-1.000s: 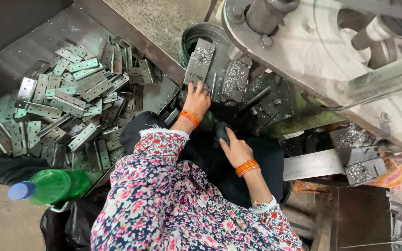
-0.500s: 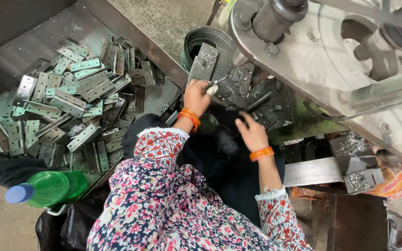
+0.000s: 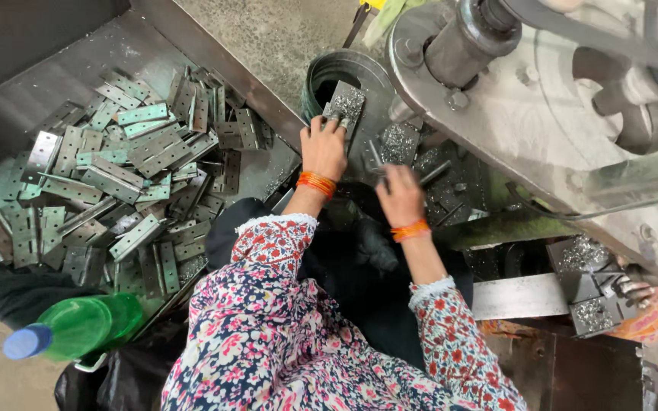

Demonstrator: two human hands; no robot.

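hinge plate (image 3: 346, 103) sitting at the press bed, pinched by left hand (image 3: 324, 147) fingers | right hand (image 3: 399, 194) blurring over swarf-covered tooling, fingers' state unclear | big pile of plates (image 3: 116, 175) waiting in tray beside: judging plenty left | green bottle (image 3: 78, 329) lying near

Right hand (image 3: 400, 195): motion-blurred — fingers unclear.
Machine flywheel (image 3: 573, 91): cut off by top edge.
Green bottle (image 3: 70, 329): base hidden.
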